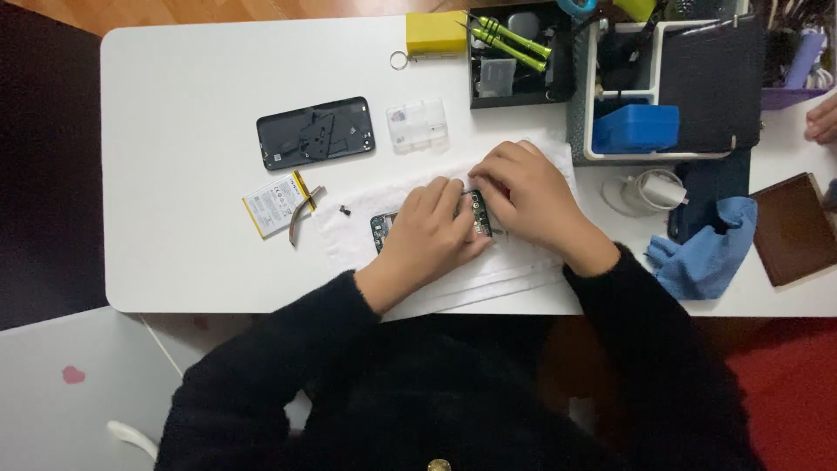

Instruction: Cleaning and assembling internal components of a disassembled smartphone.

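Observation:
An opened phone body [381,228] with its circuit board showing lies on a white cloth [523,257] at the table's front middle. My left hand [427,240] rests over it and presses it down, covering most of it. My right hand [523,196] sits at its right end, fingertips pinched on the board near the top edge; whatever is between them is hidden. The phone's black back cover [315,132] lies apart to the upper left. A white battery [277,203] with a yellow edge lies left of the cloth, a thin curved strip [302,216] beside it.
On the white table [174,174]: a clear plastic case [417,123], a yellow box [436,33], a black tray with green screwdrivers [506,39], a grey organiser with a blue box [635,127], a white charger [652,189], a blue cloth [702,249], a brown wallet [792,228]. Another person's hand [822,119] shows at the right edge.

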